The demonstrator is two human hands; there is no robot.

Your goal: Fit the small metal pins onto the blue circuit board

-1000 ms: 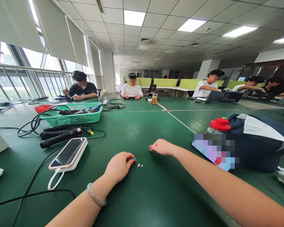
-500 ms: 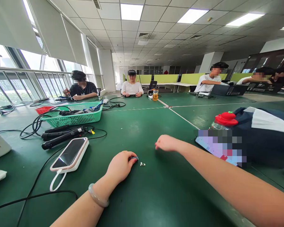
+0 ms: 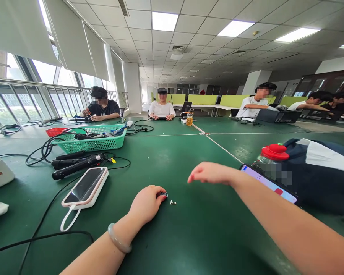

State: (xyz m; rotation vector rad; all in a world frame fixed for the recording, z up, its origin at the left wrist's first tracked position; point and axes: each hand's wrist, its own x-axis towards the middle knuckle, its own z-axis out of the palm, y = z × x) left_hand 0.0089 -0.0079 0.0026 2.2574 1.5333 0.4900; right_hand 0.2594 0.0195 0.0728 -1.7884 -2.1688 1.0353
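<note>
My left hand [image 3: 149, 200], a pale bangle at its wrist, rests on the green table [image 3: 160, 244]. Its thumb and fingers close on a small blue-grey part [image 3: 165, 194], mostly hidden by the fingertips, so its kind does not show. Just right of those fingertips lies a tiny white piece [image 3: 172, 203] with a raised knob, apart from the hand. Over the table farther right, my right hand [image 3: 208, 172] hovers with loosely extended fingers pointing left and down. Nothing shows in it.
At left lie a phone-like device [image 3: 85, 187] with a white cable, black cylindrical tools [image 3: 78, 166] and a green basket [image 3: 93, 144] of cables. On the right are a lit phone [image 3: 275, 188], a red-lidded bottle [image 3: 275, 152] and a dark bag [image 3: 321, 179]. Several people sit around the table.
My right hand has loosened from a curled shape, its fingers now reaching out more. My left hand keeps its grip in nearly the same spot. The view has tilted up slightly.
</note>
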